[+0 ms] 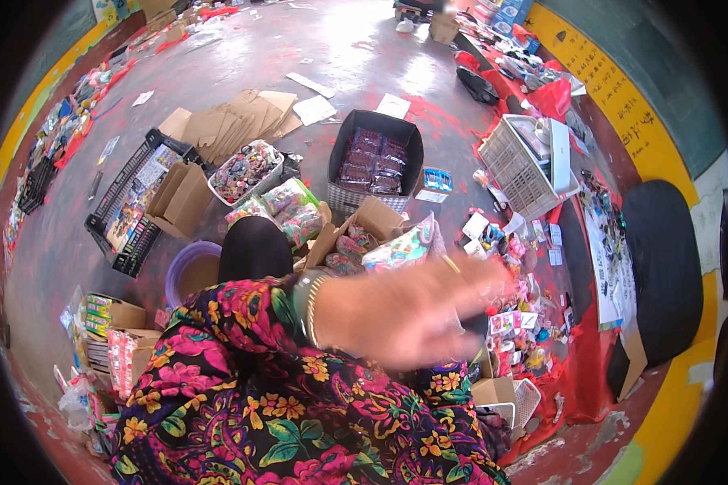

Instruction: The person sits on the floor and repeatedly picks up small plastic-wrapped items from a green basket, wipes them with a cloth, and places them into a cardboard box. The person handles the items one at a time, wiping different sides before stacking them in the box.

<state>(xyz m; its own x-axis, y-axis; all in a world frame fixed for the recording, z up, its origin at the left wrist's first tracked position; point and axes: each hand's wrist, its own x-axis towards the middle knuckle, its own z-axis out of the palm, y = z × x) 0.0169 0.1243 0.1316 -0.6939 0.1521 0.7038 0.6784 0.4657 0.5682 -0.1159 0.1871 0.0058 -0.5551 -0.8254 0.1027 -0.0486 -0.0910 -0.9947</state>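
Note:
My left hand (412, 311) stretches to the right across the middle of the view, blurred by motion, with the fingers spread and nothing clearly in it. Bangles ring its wrist, and a floral sleeve (243, 347) covers the forearm. The fingertips hover over a heap of small colourful packets and toys (519, 317) on a red cloth. Just beyond the hand lie an open cardboard box (372, 220) and a patterned pouch (403, 246). My right hand is out of view.
A dark bin of dark red packets (374, 158) stands ahead. A white crate (519, 166) is at the right, a black crate (129, 202) and cardboard boxes (182, 198) at the left, a purple bucket (188, 271) nearby, and a black seat (663, 267) at the far right.

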